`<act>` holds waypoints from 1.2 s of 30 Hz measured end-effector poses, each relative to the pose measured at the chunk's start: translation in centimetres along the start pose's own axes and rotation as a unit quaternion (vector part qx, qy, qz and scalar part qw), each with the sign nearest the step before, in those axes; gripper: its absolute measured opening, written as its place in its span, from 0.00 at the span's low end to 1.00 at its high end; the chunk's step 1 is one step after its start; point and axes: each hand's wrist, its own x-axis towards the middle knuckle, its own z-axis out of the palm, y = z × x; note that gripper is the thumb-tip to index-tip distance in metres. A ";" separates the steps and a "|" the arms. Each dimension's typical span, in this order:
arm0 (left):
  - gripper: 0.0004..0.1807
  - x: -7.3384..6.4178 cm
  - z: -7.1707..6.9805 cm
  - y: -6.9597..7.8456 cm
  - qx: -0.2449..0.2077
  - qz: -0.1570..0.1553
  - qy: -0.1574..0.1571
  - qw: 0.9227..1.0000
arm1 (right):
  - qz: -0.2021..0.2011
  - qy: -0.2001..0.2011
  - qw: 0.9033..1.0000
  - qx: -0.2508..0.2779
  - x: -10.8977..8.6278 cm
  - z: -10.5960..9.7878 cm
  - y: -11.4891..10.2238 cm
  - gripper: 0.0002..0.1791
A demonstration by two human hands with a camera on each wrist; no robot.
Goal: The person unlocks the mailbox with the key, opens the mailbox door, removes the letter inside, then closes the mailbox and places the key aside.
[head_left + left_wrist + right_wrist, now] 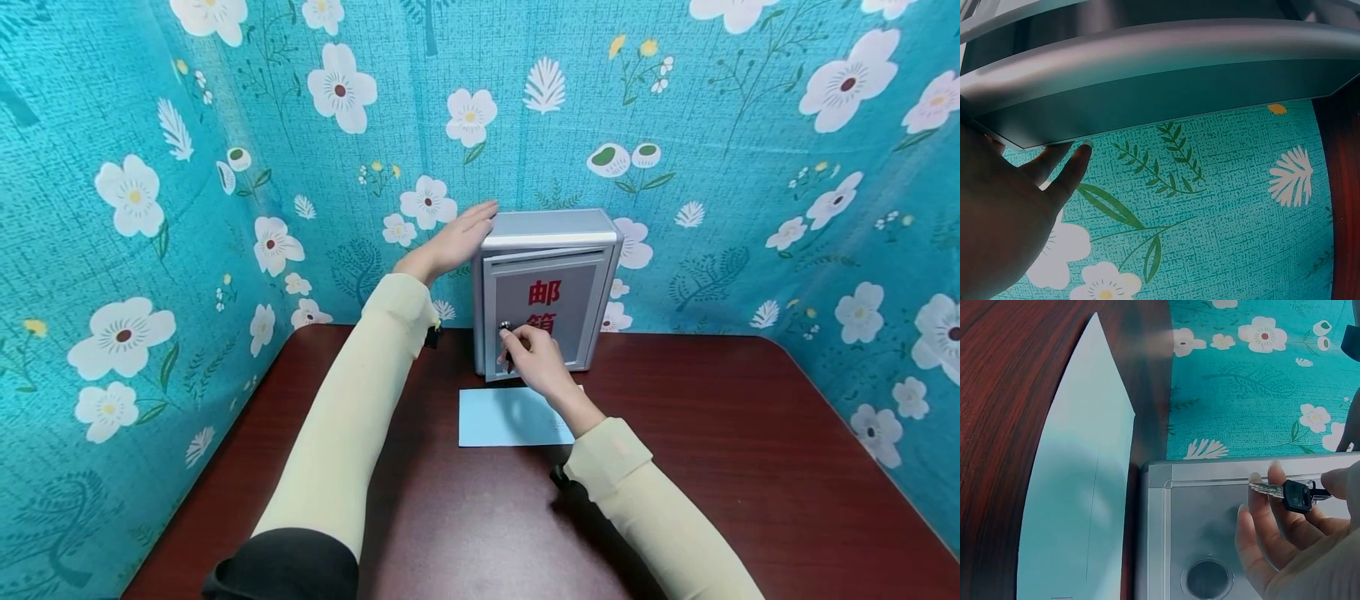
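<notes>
A grey metal mailbox [551,223] with red characters stands against the cloth at the back of the table. Its front door [573,333] is slightly ajar, tilted out from the frame. My left hand [456,242] rests against the box's upper left side with fingers extended; the left wrist view shows its fingertips along the box's edge. At the lock on the door's left side, my right hand [542,362] pinches a key. In the right wrist view a black-headed key [1297,497] lies by the fingers, its metal blade showing. A pale blue envelope [498,417] lies flat below the box.
The dark red wooden table [450,517] extends toward me and to both sides. Blue floral cloth [360,192] hangs behind the box and along both sides. The envelope sits under my right wrist.
</notes>
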 end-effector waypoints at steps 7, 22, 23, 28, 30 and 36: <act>0.31 -0.2 0.0 0.0 -0.001 -0.003 -0.003 1.000 | 0.013 -0.004 1.000 0.014 0.1 0.2 -0.1 0.22; 0.31 0.0 -0.1 -0.4 -0.004 -0.004 -0.003 1.000 | 0.017 0.006 1.000 0.025 1.1 0.5 -0.2 0.22; 0.31 0.0 -0.1 -0.3 -0.003 -0.003 -0.003 1.000 | 0.018 0.007 1.000 0.024 1.2 0.6 -0.2 0.22; 0.32 0.0 -0.1 -0.2 0.000 -0.002 -0.002 1.000 | 0.023 0.012 0.999 0.031 1.6 0.7 0.0 0.22; 0.32 0.1 -0.1 -0.3 0.000 -0.001 -0.001 1.000 | 0.025 0.012 0.999 0.036 1.7 0.8 0.0 0.23; 0.31 0.1 -0.1 -0.2 0.005 0.000 -0.001 1.000 | 0.023 0.014 0.999 0.031 1.8 0.8 -0.2 0.22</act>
